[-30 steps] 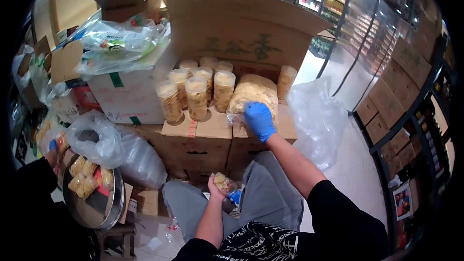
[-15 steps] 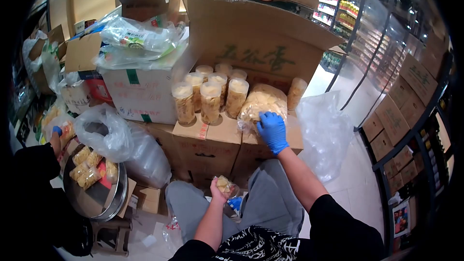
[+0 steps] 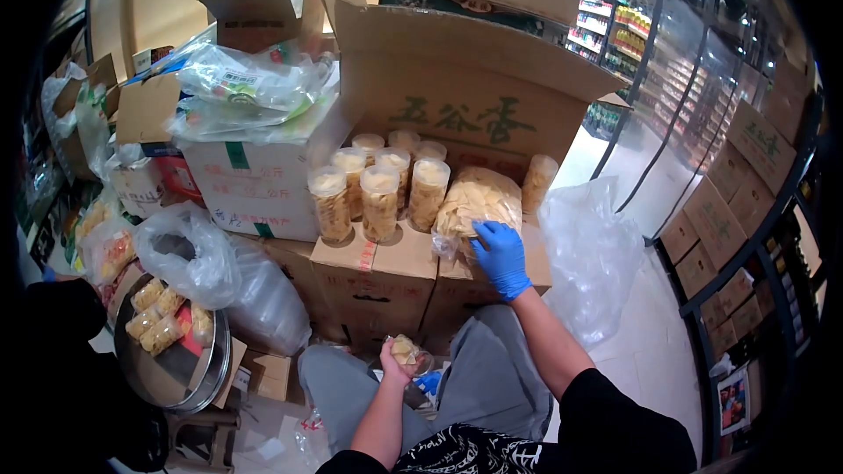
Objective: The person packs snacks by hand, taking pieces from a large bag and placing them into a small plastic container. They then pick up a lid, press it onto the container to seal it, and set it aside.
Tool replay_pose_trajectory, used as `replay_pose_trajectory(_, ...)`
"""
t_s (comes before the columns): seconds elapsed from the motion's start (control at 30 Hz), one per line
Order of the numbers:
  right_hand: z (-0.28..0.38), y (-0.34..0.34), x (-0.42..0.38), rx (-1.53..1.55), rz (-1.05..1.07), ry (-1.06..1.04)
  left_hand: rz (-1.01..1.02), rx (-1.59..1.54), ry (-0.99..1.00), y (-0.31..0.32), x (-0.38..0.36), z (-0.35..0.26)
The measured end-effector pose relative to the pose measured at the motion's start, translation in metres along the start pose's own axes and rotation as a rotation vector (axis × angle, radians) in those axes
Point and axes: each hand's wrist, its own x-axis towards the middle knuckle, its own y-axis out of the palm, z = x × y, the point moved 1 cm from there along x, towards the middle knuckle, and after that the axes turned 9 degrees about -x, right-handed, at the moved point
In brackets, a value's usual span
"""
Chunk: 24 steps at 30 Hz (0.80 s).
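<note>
My left hand (image 3: 399,363), bare, is closed around a clear container (image 3: 406,351) with pale chips in it, low between my knees. My right hand (image 3: 500,259), in a blue glove, rests at the front of a large bag of yellowish chips (image 3: 479,200); its fingertips are partly hidden against the bag, so their grip cannot be made out. Left of the bag, several clear tubs of chips (image 3: 380,204) stand upright on a cardboard box (image 3: 373,265). One more tub (image 3: 537,183) stands to its right.
At the left, a round metal tray (image 3: 213,360) holds several packed tubs, beside a person in dark clothes (image 3: 70,342). Plastic bags (image 3: 268,294) hang near the boxes. A white box (image 3: 255,177) stands behind, and a big clear bag (image 3: 590,254) lies at the right.
The view has shifted slightly. My right hand stays at the chip bag, a little lower. The other person's gloved hand at the left has drawn back towards the body.
</note>
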Motion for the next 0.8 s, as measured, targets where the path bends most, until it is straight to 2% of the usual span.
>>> replay_pose_trajectory(0.2, -0.002, -0.001, 0.001, 0.046, 0.020, -0.060, -0.033, -0.012, 0.026, 0.007, -0.002, 0.000)
replay_pose_trajectory(0.4, -0.005, 0.002, 0.001, 0.035, 0.129, -0.094, 0.006, -0.020, -0.002, 0.019, -0.003, 0.003)
replay_pose_trajectory(0.6, -0.007, -0.009, -0.010, 0.105, 0.098, -0.083, -0.022, -0.003, -0.002, 0.017, -0.002, 0.002)
replay_pose_trajectory(0.8, -0.013, -0.020, -0.027, 0.220, -0.063, 0.053, -0.027, -0.035, 0.028, 0.030, -0.015, -0.003)
